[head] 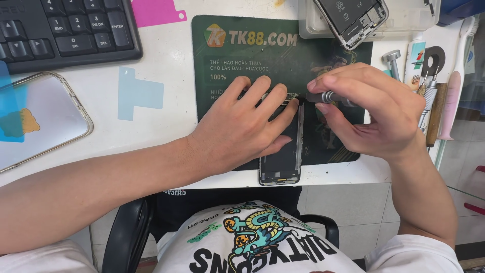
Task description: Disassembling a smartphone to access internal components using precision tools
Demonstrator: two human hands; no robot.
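An opened phone body [284, 161] lies on a dark green mat [222, 60] near the table's front edge, its lower end sticking past the mat. My left hand [242, 126] lies flat on it, fingers spread over its upper half. My right hand [371, 114] grips a small silver screwdriver [328, 97], whose tip points left at the phone's top edge, close to my left fingertips. Most of the phone's upper part is hidden under my left hand.
A black keyboard [65, 28] sits at the back left and a phone with a clear case [43, 119] at the left. Another opened phone [353, 17] rests in a clear tray [310, 25] at the back. Hand tools and a white tube [414, 58] stand at the right edge.
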